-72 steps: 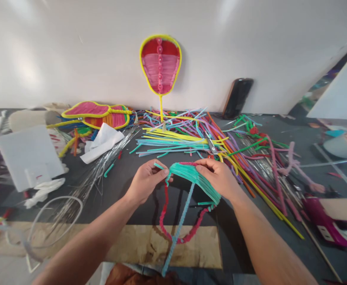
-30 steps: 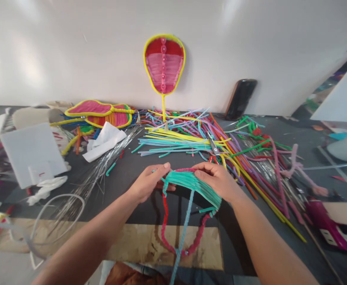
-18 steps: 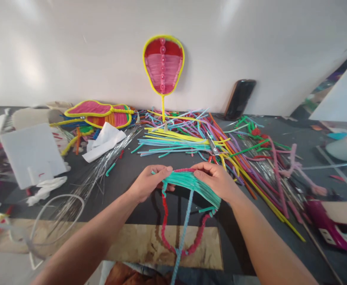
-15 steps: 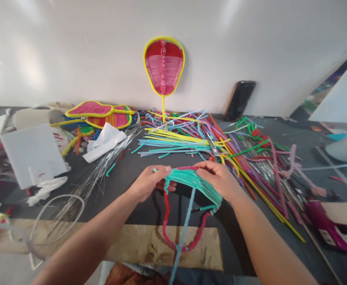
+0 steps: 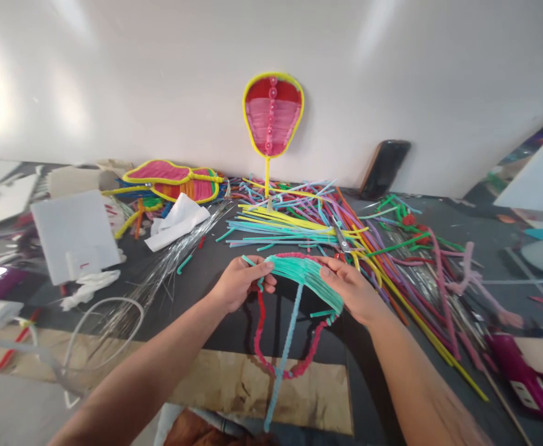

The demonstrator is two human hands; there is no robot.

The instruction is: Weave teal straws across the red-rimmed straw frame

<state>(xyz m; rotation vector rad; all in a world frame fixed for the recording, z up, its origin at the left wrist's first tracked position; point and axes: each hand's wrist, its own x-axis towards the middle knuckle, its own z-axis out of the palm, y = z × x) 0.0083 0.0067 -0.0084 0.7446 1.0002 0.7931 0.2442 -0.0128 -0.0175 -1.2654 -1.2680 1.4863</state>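
Between my hands hangs a fan-shaped frame of pipe cleaners (image 5: 315,345), its loop red and its long handle light blue. Turquoise pipe cleaners (image 5: 299,272) lie side by side across the upper part of the loop. My left hand (image 5: 244,280) pinches the left edge, where a short turquoise end pokes up past the thumb. My right hand (image 5: 351,286) is closed on the right side of the turquoise rows, thumb in front and fingers behind. A loose turquoise end sticks inward near the right edge. The lower loop and handle hang free.
A finished pink-and-red fan with yellow rim (image 5: 273,114) stands against the wall. Bundles of pipe cleaners (image 5: 280,229), scissors (image 5: 340,235), a phone (image 5: 385,168), thin wires (image 5: 160,282), white paper (image 5: 178,222) and a purple glue gun (image 5: 526,378) lie around. Cardboard (image 5: 271,387) covers the near edge.
The view has shifted, so the background sits further right and a little lower. The left edge has turned slightly in my left hand; both hands keep their hold.
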